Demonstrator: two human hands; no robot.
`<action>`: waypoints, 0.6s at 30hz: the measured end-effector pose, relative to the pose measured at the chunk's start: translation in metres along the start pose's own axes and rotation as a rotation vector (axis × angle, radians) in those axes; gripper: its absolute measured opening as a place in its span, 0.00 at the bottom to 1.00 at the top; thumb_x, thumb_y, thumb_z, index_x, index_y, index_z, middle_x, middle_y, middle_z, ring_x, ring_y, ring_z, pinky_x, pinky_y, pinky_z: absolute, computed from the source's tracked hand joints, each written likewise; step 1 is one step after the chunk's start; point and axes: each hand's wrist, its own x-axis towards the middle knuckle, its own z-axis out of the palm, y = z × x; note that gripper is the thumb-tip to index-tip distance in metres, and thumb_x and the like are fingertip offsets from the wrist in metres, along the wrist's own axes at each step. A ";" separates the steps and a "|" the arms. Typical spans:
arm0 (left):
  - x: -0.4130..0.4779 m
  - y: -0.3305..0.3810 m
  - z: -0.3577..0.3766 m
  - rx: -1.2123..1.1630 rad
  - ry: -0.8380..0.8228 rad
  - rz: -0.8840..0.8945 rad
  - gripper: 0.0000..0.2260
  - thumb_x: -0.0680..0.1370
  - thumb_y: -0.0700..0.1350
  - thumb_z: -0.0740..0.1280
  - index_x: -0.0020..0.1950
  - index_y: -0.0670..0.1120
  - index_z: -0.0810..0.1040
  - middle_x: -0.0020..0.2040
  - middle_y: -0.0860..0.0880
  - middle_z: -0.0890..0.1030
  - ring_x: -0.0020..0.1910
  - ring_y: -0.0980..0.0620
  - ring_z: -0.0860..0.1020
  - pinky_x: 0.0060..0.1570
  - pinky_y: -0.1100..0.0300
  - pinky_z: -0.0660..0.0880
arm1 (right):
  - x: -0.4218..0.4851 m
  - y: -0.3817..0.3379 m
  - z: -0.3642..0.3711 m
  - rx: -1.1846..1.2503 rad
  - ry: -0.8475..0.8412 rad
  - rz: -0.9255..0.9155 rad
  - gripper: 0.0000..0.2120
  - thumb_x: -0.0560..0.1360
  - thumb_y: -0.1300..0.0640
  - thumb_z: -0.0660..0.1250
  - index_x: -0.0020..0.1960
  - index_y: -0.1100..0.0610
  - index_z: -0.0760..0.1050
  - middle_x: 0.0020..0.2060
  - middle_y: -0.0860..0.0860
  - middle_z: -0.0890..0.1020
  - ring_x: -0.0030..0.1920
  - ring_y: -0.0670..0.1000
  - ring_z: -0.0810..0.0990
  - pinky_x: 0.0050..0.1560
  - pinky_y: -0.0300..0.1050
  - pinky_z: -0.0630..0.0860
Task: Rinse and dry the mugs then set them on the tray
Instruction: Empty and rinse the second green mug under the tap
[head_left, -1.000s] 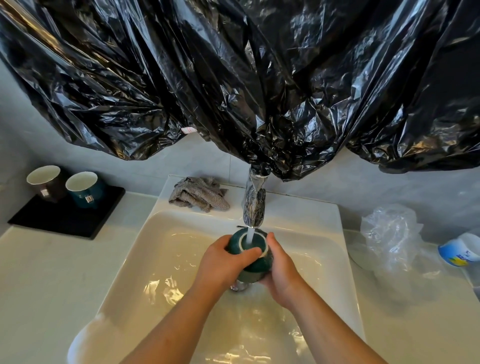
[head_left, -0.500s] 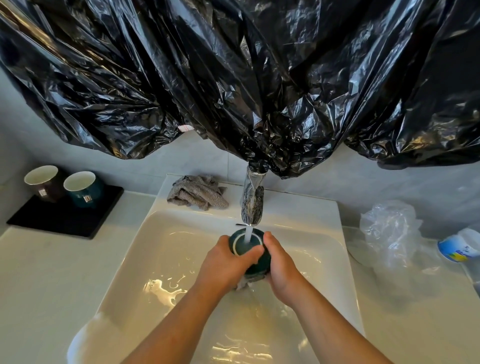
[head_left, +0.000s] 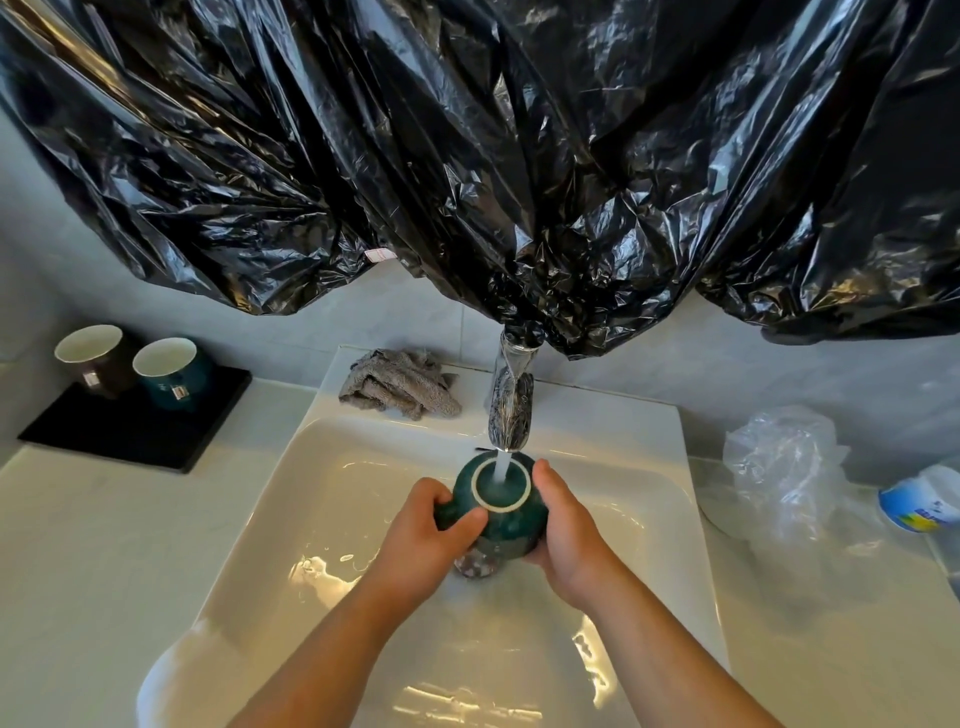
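Left hand (head_left: 421, 530) and right hand (head_left: 566, 535) each clamping its grip round the teal mug (head_left: 511, 525) under the running tap (head_left: 511, 410), sink (head_left: 667, 467) walls lying well apart from it, two mugs (head_left: 171, 374) standing on the tray (head_left: 130, 447), labels unreadable.

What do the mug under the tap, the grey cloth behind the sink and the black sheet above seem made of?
The mug looks like glazed ceramic: glossy dark green, pale ring. The cloth seems terry or microfibre: matt, fuzzy, ribbed. The sheet is probably thin plastic film: shiny, finely crinkled.

Single head cam, wide-angle, fwd-down, close over sink (head_left: 311, 467) w/ hands mid-frame.
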 end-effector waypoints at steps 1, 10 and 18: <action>0.001 -0.001 -0.002 0.005 -0.016 0.004 0.12 0.79 0.47 0.70 0.52 0.43 0.70 0.50 0.39 0.78 0.52 0.42 0.83 0.52 0.43 0.82 | -0.001 -0.001 -0.001 -0.033 -0.022 -0.022 0.18 0.84 0.44 0.53 0.61 0.48 0.78 0.55 0.51 0.85 0.57 0.53 0.83 0.59 0.55 0.80; 0.001 0.004 -0.005 0.029 -0.111 0.022 0.15 0.75 0.52 0.70 0.51 0.45 0.70 0.48 0.42 0.79 0.55 0.37 0.81 0.53 0.39 0.81 | 0.001 -0.006 0.005 -0.220 0.076 -0.125 0.22 0.66 0.52 0.80 0.57 0.46 0.77 0.51 0.48 0.84 0.53 0.50 0.83 0.52 0.47 0.82; 0.003 0.006 -0.008 0.038 -0.101 0.024 0.10 0.80 0.47 0.70 0.52 0.45 0.70 0.52 0.41 0.80 0.53 0.43 0.83 0.51 0.43 0.82 | 0.001 -0.005 0.015 -0.248 0.162 -0.190 0.09 0.79 0.50 0.66 0.59 0.48 0.75 0.53 0.49 0.82 0.52 0.49 0.81 0.50 0.45 0.78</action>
